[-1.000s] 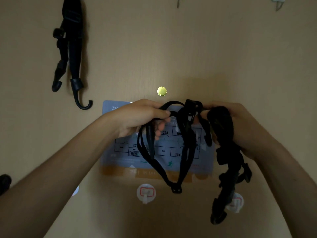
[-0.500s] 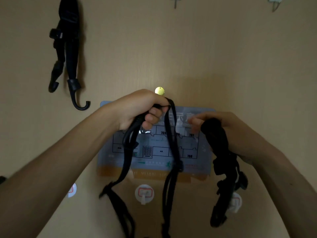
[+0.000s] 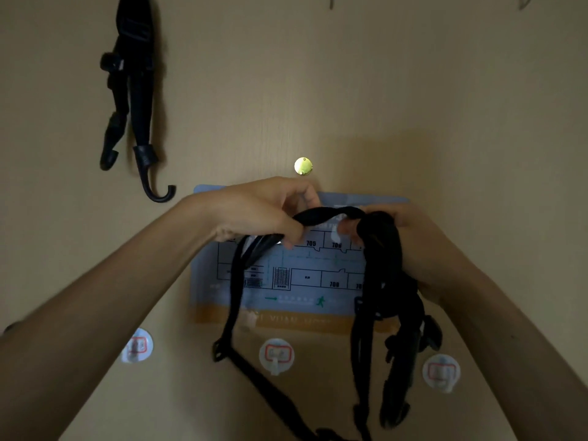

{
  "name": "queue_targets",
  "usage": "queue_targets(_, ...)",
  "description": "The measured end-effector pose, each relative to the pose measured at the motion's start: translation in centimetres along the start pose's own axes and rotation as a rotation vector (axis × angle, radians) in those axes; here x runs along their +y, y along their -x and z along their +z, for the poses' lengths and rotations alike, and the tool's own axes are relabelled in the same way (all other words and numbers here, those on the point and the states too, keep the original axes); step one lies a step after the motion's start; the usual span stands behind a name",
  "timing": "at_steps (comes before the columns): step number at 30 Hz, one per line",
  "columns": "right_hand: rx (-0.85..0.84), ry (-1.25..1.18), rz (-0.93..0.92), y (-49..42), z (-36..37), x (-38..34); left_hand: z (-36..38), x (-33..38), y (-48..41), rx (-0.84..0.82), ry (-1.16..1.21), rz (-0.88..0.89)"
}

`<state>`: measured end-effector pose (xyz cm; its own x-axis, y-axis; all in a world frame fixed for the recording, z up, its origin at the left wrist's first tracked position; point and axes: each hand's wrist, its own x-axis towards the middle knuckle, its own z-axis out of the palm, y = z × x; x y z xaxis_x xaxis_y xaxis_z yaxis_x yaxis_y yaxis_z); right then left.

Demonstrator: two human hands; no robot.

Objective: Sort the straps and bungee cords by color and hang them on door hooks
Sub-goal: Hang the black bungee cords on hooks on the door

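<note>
I face a tan door. My left hand (image 3: pixel 261 214) pinches a thin black strap (image 3: pixel 234 291) that arches across to my right hand (image 3: pixel 410 246) and hangs down past the bottom of the view. My right hand grips a thick bundle of black straps and bungee cords (image 3: pixel 393 316) that dangles below it. At the upper left, black bungee cords (image 3: pixel 133 90) with a curved end hook hang on the door. Three white adhesive hooks sit in a low row: left (image 3: pixel 137 345), middle (image 3: pixel 276 354), right (image 3: pixel 441 372).
A blue floor-plan sign (image 3: pixel 305 272) is fixed to the door behind my hands. A round brass peephole cover (image 3: pixel 303 166) sits just above it. The tips of two more hooks (image 3: pixel 331 0) show at the top edge.
My left hand has come down and right, back toward my right hand. The thin strap now bridges both hands instead of hanging only from the left.
</note>
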<state>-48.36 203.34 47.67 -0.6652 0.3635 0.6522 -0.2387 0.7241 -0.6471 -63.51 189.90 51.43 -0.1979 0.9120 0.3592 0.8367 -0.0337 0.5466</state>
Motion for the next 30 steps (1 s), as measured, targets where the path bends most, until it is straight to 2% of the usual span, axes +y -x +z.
queue_targets(9,0.086,-0.169,0.041,0.2,-1.3,0.0,0.0,0.1,0.2,0.043,0.015,0.030)
queue_targets(11,0.072,-0.136,0.044,0.2,-1.7,0.2,0.2,0.4,0.2,0.040,0.100,0.042)
queue_targets(14,-0.019,-0.004,0.049,0.3,-1.9,0.3,0.5,1.1,0.0,0.056,0.357,0.015)
queue_targets(16,-0.047,0.060,0.031,0.5,-1.8,0.5,0.6,1.7,-0.2,0.094,0.421,-0.021)
queue_targets(21,-0.030,-0.005,-0.089,0.7,-1.6,-0.1,1.9,2.6,-0.8,0.096,0.318,-0.104)
queue_targets(27,-0.219,0.018,-0.127,0.8,-1.1,-1.2,2.9,3.2,-1.2,0.101,0.279,-0.160)
queue_targets(30,-0.225,0.044,-0.075,0.9,-0.7,-1.7,3.1,3.1,-1.1,0.059,0.178,-0.177)
